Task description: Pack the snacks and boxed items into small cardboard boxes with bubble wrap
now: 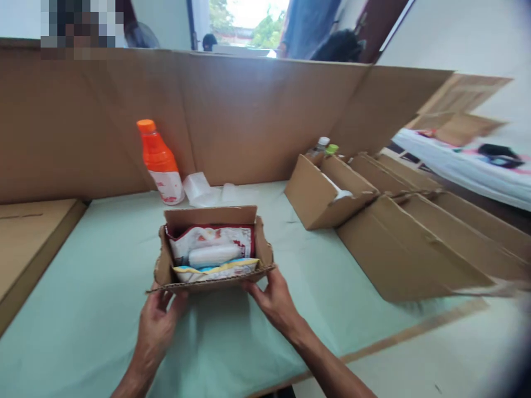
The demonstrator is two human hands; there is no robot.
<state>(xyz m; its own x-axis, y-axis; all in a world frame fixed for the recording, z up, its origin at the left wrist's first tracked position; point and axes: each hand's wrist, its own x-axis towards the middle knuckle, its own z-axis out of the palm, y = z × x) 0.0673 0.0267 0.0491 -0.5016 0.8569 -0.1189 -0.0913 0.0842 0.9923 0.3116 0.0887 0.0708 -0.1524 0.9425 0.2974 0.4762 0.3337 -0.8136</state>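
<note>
A small open cardboard box (pixel 211 214) is gripped between both hands at the middle of the table. My left hand (pixel 157 320) closes on its near left corner, fingers partly hidden under the box. At the near right corner, my right hand (pixel 274 298) grips it with the thumb on the front. Inside stand a white packet with dark red edges (pixel 207 236), a white wrapped pack (pixel 213 256) and a yellow-and-blue-edged packet (pixel 219 271). Behind the box is an orange bottle with a white label (pixel 161 166), beside translucent plastic containers (pixel 199 189).
Several open cardboard boxes (pixel 410 249) stand on the right; bottles (pixel 322 145) show behind one. A flat cardboard box (pixel 33 232) lies at left. A tall cardboard panel (pixel 265 116) borders the back of the green-covered table (pixel 224 354). People are partly visible beyond it.
</note>
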